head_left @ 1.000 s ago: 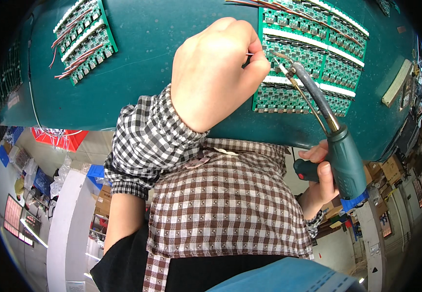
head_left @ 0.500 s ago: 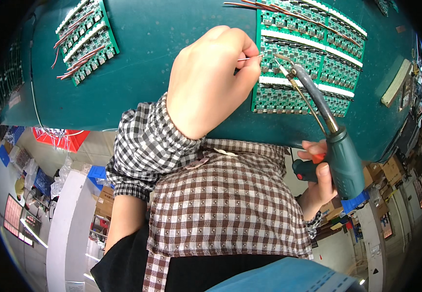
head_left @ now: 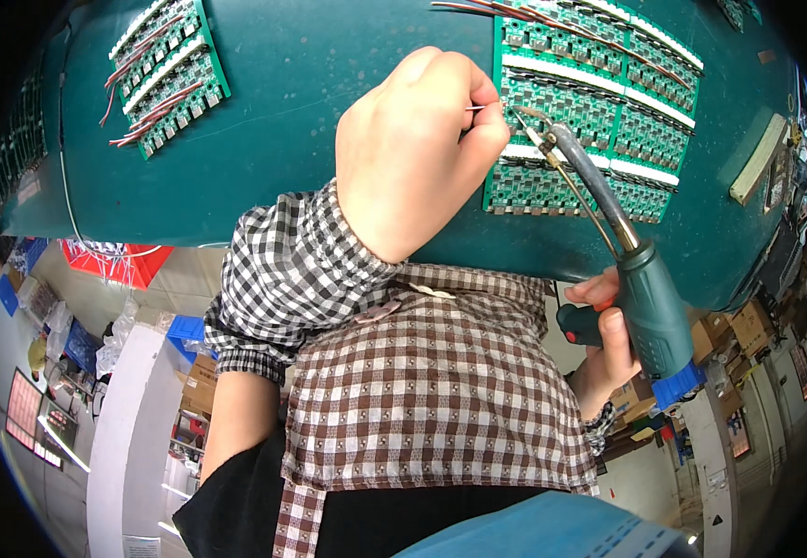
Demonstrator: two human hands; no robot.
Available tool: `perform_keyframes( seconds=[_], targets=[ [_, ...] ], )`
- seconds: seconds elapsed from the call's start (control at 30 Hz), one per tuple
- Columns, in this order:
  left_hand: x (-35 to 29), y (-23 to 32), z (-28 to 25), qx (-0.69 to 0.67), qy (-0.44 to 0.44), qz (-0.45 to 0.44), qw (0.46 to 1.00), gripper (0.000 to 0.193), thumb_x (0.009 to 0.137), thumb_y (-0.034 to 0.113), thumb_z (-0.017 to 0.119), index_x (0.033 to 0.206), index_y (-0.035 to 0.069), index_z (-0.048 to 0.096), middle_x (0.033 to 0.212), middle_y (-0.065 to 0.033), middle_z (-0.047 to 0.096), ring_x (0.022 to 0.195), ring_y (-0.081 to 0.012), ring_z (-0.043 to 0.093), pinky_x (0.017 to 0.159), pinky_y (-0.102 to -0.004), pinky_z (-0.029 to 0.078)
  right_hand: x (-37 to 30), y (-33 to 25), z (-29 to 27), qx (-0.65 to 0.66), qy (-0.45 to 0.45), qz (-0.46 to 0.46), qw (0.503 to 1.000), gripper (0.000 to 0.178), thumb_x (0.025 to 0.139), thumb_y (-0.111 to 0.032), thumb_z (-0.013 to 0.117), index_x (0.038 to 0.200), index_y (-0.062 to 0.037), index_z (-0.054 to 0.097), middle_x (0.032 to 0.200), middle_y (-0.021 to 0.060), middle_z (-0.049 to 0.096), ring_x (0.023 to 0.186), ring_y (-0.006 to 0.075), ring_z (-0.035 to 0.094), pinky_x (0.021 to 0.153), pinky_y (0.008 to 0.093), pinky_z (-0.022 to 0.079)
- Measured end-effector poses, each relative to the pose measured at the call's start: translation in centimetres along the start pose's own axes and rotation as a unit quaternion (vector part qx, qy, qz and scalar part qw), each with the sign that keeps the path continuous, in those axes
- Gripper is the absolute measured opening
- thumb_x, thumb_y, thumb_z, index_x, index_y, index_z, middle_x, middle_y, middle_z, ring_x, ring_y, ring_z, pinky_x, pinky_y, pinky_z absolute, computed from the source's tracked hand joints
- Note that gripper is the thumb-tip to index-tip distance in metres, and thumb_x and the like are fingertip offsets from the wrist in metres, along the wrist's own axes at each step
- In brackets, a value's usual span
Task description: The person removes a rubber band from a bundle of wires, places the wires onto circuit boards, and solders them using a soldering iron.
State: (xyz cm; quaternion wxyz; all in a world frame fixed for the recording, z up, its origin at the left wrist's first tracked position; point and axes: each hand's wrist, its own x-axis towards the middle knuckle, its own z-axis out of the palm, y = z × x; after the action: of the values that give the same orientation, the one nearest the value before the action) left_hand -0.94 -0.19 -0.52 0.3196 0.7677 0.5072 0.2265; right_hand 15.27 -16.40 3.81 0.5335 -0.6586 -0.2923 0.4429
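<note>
My left hand (head_left: 422, 149) is closed in a pinch on a thin wire (head_left: 475, 108), at the left edge of a green circuit board panel (head_left: 571, 200). My right hand (head_left: 605, 349) grips the green handle of a soldering gun (head_left: 656, 307), which has a trigger grip and a bent metal barrel. The gun's tip and a thin solder feed tube meet over the panel, just right of my left fingertips. Whether the tip touches the wire is too small to tell. Red and dark wires (head_left: 561, 25) lie across the panel's top rows.
Another circuit board panel (head_left: 180, 102) with red-brown wires lies at the far left of the green tabletop (head_left: 282, 121). A pale bar (head_left: 759, 158) rests near the right edge. Below the table's front edge stands a red bin (head_left: 129, 265), left of my sleeve.
My left hand has shifted slightly right with the wire. The soldering gun has moved a little left, bringing its tip closer to my left fingertips.
</note>
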Motion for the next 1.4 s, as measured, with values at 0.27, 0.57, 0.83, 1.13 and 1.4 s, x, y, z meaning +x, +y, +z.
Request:
perform_keyframes(
  seconds=[0.27, 0.57, 0.83, 1.13, 1.4],
  targets=[
    [-0.4, -0.1, 0.2, 0.008, 0.018, 0.004, 1.000, 0.010, 0.072, 0.008, 0.067, 0.075, 0.005, 0.058, 0.068, -0.0012, 0.054, 0.054, -0.0102, 0.050, 0.048, -0.0235, 0.042, -0.2, -0.1, 0.2, -0.005, 0.005, -0.004, 1.000, 0.041, 0.076, -0.015, 0.061, 0.105, 0.0118, 0.050, 0.079, 0.0161, 0.055, 0.064, 0.0247, 0.059, 0.057, 0.0373, 0.055],
    [-0.8, -0.1, 0.6, 0.006, 0.014, -0.002, 1.000, 0.010, 0.071, 0.009, 0.067, 0.074, 0.006, 0.058, 0.067, -0.0014, 0.054, 0.054, -0.0107, 0.050, 0.048, -0.0239, 0.042, -0.7, 0.2, 0.3, -0.016, 0.030, 0.011, 0.999, 0.045, 0.076, -0.018, 0.062, 0.108, 0.0114, 0.049, 0.074, 0.0137, 0.055, 0.063, 0.0234, 0.057, 0.058, 0.0383, 0.055],
    [1.1, -0.2, 0.2, 0.004, 0.035, 0.012, 0.999, 0.011, 0.069, 0.007, 0.067, 0.072, 0.006, 0.057, 0.067, -0.0027, 0.053, 0.054, -0.0123, 0.051, 0.048, -0.0248, 0.043, 1.0, -0.5, 0.2, 0.013, 0.020, -0.005, 1.000, 0.045, 0.078, -0.018, 0.060, 0.111, 0.0115, 0.048, 0.076, 0.0137, 0.052, 0.065, 0.0230, 0.057, 0.058, 0.0379, 0.054],
    [-0.5, -0.6, 0.5, -0.036, -0.011, 0.002, 0.999, 0.009, 0.072, 0.012, 0.063, 0.075, 0.009, 0.056, 0.072, -0.0062, 0.054, 0.059, -0.0215, 0.058, 0.054, -0.0326, 0.047, 1.0, 1.3, -2.2, 0.226, 0.119, 0.059, 0.965, 0.035, 0.084, -0.021, 0.057, 0.104, 0.0058, 0.047, 0.070, 0.0090, 0.052, 0.065, 0.0210, 0.055, 0.056, 0.0371, 0.053],
    [-2.2, 0.0, 0.9, -0.039, 0.004, 0.002, 0.999, 0.010, 0.072, 0.012, 0.063, 0.077, 0.008, 0.055, 0.073, -0.0061, 0.055, 0.059, -0.0201, 0.058, 0.053, -0.0318, 0.047, 2.2, 0.6, -2.9, 0.193, 0.091, 0.053, 0.976, 0.034, 0.086, -0.020, 0.054, 0.105, 0.0062, 0.046, 0.068, 0.0089, 0.052, 0.061, 0.0178, 0.056, 0.049, 0.0335, 0.056]
  ],
)
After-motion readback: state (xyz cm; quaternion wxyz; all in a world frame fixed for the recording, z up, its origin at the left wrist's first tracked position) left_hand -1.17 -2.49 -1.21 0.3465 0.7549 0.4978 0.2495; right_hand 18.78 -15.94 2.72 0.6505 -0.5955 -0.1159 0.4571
